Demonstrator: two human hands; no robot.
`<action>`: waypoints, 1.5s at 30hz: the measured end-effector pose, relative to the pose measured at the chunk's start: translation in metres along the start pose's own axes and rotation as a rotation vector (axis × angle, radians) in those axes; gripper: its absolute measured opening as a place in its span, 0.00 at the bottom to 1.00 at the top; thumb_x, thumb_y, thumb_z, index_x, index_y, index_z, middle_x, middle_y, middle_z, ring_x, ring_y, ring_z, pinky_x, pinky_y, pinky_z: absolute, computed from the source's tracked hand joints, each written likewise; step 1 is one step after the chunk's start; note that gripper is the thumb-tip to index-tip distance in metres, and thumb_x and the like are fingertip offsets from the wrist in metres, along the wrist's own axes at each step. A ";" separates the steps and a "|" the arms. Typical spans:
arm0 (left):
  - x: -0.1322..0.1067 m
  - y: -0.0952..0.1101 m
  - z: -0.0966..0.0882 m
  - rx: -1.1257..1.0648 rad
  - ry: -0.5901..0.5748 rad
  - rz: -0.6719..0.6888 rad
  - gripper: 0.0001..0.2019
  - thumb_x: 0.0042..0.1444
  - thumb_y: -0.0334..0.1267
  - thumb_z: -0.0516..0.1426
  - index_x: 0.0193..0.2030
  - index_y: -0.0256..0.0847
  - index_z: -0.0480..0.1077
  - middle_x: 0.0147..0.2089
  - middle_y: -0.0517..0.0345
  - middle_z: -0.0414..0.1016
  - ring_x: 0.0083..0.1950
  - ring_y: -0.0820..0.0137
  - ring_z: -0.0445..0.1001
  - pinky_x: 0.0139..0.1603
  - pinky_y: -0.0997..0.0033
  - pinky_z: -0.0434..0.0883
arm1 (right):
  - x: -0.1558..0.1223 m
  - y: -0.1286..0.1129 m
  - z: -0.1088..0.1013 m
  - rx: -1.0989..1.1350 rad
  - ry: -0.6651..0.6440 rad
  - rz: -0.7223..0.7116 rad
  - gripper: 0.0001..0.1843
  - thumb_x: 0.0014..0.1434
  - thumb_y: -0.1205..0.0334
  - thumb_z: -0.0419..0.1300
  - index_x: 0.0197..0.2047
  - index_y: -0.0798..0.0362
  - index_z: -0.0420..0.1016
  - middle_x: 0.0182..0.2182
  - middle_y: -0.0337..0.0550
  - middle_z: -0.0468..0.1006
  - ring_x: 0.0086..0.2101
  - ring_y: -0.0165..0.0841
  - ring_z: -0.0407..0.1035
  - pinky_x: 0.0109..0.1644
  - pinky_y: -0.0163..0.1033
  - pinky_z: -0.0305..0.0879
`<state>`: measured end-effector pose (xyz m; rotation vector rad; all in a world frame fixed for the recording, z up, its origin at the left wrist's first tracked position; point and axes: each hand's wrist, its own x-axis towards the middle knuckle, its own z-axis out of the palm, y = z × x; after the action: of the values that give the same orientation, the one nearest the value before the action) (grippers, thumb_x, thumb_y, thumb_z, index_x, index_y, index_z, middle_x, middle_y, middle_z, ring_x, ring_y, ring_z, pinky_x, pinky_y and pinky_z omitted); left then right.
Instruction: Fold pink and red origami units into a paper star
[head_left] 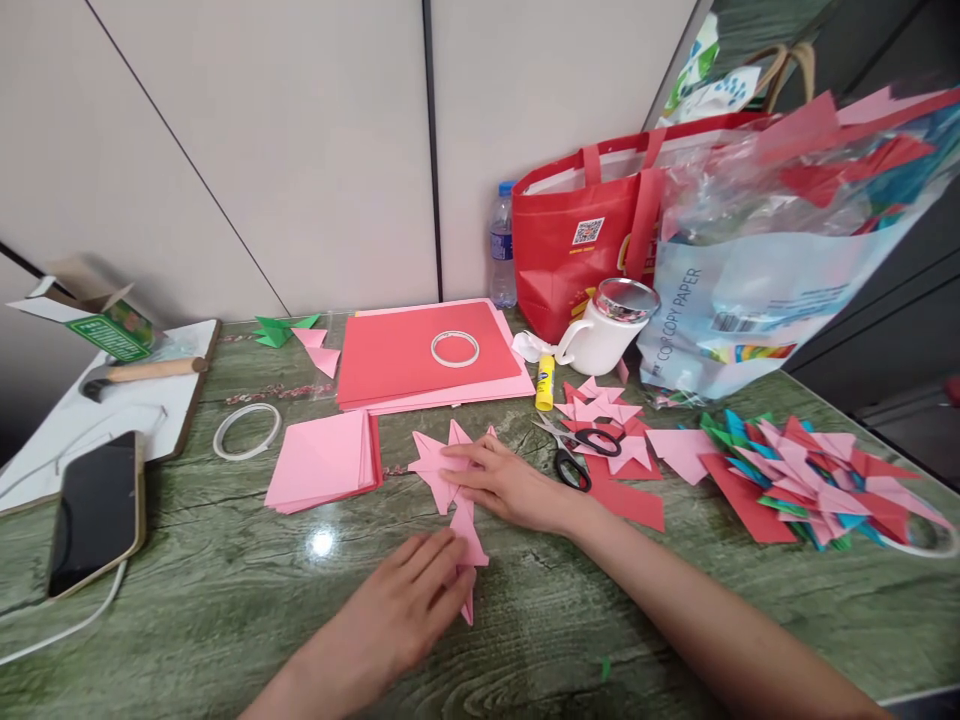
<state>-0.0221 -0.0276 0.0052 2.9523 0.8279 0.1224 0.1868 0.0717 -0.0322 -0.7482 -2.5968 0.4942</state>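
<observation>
A pink folded paper piece (pixel 450 485) with several pointed tips lies on the green table (pixel 225 580). My left hand (pixel 409 605) lies flat with its fingers stretched out, fingertips pressing the lower tip of the piece. My right hand (pixel 510 485) rests flat on the upper part, fingers spread and pointing left, pinning it to the table. Neither hand grips anything.
A stack of pink squares (pixel 322 462) and a tape roll (pixel 246 430) lie to the left, red sheets (pixel 424 358) with a ring behind. Scissors (pixel 577 452), a glue stick (pixel 545 382), a white mug (pixel 609 330), bags, folded pieces (pixel 802 480) at right. A phone (pixel 96 512) at left.
</observation>
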 end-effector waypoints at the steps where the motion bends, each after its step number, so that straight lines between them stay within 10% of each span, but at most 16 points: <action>1: 0.003 0.002 0.001 0.055 0.029 0.058 0.19 0.56 0.24 0.47 0.53 0.35 0.66 0.54 0.44 0.71 0.58 0.58 0.67 0.54 0.57 0.69 | 0.000 0.000 0.000 -0.005 0.001 -0.003 0.18 0.64 0.61 0.50 0.56 0.50 0.67 0.57 0.49 0.65 0.51 0.37 0.59 0.59 0.55 0.52; 6: -0.011 0.004 0.002 0.016 0.225 0.145 0.18 0.61 0.28 0.43 0.54 0.35 0.67 0.51 0.45 0.75 0.58 0.60 0.68 0.52 0.63 0.71 | 0.000 -0.001 0.000 -0.009 0.013 -0.006 0.18 0.64 0.60 0.50 0.55 0.51 0.68 0.56 0.50 0.66 0.50 0.37 0.60 0.58 0.53 0.54; 13: -0.050 -0.028 0.018 -0.123 0.501 -0.204 0.17 0.59 0.25 0.48 0.53 0.42 0.67 0.52 0.48 0.72 0.58 0.62 0.66 0.52 0.61 0.71 | 0.000 0.000 0.000 0.007 0.007 0.000 0.18 0.64 0.61 0.51 0.55 0.50 0.68 0.56 0.50 0.66 0.50 0.38 0.60 0.58 0.54 0.53; 17: -0.045 -0.033 0.024 -0.108 0.563 -0.440 0.09 0.59 0.34 0.52 0.36 0.44 0.74 0.33 0.57 0.73 0.33 0.71 0.73 0.32 0.74 0.74 | 0.000 0.000 0.000 0.024 -0.007 0.014 0.18 0.64 0.62 0.51 0.55 0.51 0.69 0.56 0.50 0.65 0.50 0.39 0.60 0.57 0.54 0.54; 22: -0.045 -0.025 0.021 -0.117 0.691 -0.437 0.12 0.57 0.27 0.51 0.39 0.45 0.74 0.39 0.55 0.74 0.35 0.74 0.74 0.33 0.78 0.72 | 0.000 -0.002 0.000 0.034 -0.011 0.023 0.17 0.64 0.62 0.51 0.55 0.49 0.69 0.56 0.49 0.66 0.51 0.39 0.59 0.57 0.55 0.54; 29: -0.043 -0.028 0.015 -0.521 0.618 -0.702 0.14 0.58 0.31 0.48 0.35 0.43 0.75 0.49 0.51 0.75 0.49 0.66 0.74 0.43 0.67 0.73 | 0.000 -0.001 0.000 0.014 -0.015 0.021 0.17 0.64 0.62 0.51 0.55 0.49 0.68 0.56 0.49 0.66 0.51 0.38 0.60 0.57 0.54 0.54; 36: -0.036 -0.031 0.014 -0.910 0.790 -0.987 0.10 0.46 0.43 0.61 0.26 0.38 0.70 0.46 0.48 0.74 0.48 0.63 0.73 0.44 0.68 0.72 | 0.000 -0.002 -0.001 0.004 -0.016 0.015 0.18 0.64 0.62 0.50 0.56 0.48 0.67 0.56 0.50 0.66 0.52 0.38 0.61 0.57 0.55 0.54; 42: -0.025 -0.039 0.004 -1.046 0.534 -1.020 0.10 0.49 0.42 0.59 0.35 0.38 0.71 0.22 0.63 0.72 0.18 0.75 0.67 0.19 0.77 0.67 | -0.001 -0.003 -0.001 0.028 -0.016 0.031 0.18 0.64 0.63 0.50 0.56 0.48 0.67 0.56 0.49 0.66 0.53 0.38 0.61 0.59 0.55 0.54; 45: -0.016 -0.048 0.008 -0.806 0.494 -0.891 0.08 0.53 0.40 0.54 0.35 0.40 0.72 0.26 0.60 0.74 0.20 0.74 0.68 0.19 0.76 0.68 | -0.001 -0.003 -0.001 0.015 -0.008 0.037 0.18 0.64 0.63 0.51 0.56 0.46 0.67 0.56 0.49 0.66 0.53 0.38 0.61 0.58 0.55 0.55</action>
<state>-0.0594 0.0043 -0.0076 1.6384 1.5767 0.8806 0.1864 0.0694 -0.0309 -0.7915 -2.5886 0.5279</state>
